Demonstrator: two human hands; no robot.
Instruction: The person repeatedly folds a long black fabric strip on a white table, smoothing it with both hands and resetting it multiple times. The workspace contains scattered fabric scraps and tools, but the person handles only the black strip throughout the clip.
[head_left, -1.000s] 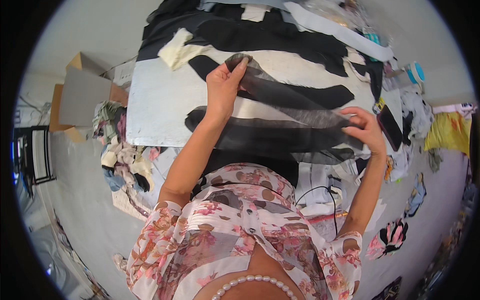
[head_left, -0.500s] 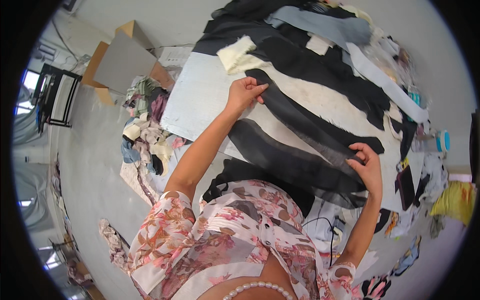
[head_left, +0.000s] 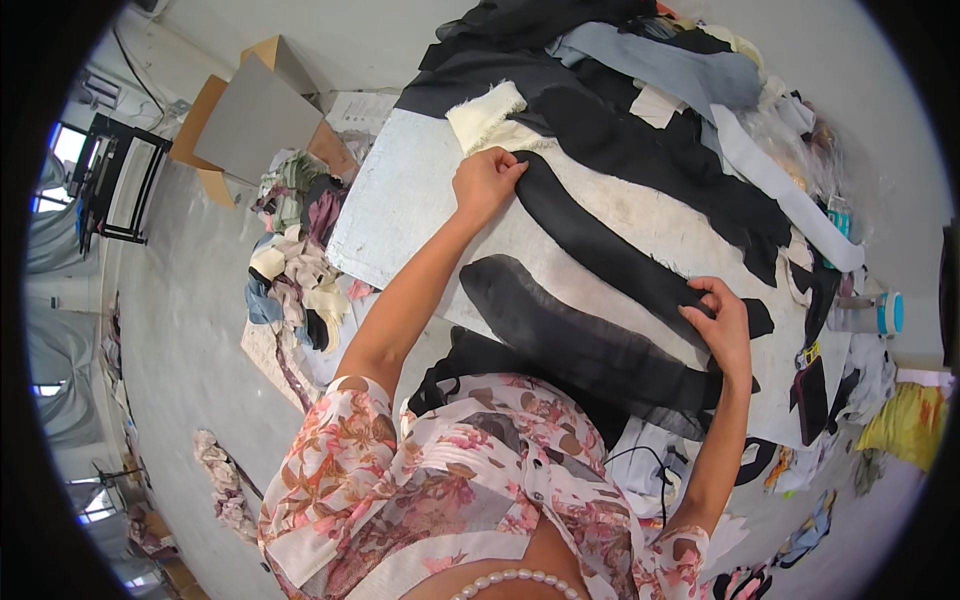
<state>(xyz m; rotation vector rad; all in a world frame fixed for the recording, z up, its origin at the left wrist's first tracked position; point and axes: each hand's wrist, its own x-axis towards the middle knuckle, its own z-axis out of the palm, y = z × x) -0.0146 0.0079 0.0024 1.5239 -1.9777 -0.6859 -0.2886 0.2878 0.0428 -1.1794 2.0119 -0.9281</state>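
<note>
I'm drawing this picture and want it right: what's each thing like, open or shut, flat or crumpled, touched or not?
Black strip: stretched out lengthwise, touched by both hands
Left hand: fingertips at its left end
Right hand: fingers and thumb near its right end
Sheer dark strip: spread out, not held
Cream cloth: creased, frayed
Cardboard box: flaps open
Scrap heap: crumpled, jumbled

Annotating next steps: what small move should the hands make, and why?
I'd probably smooth the curved black fabric strip along its length: it lies across the white tabletop, left hand at its left end, right hand near its right.
</note>
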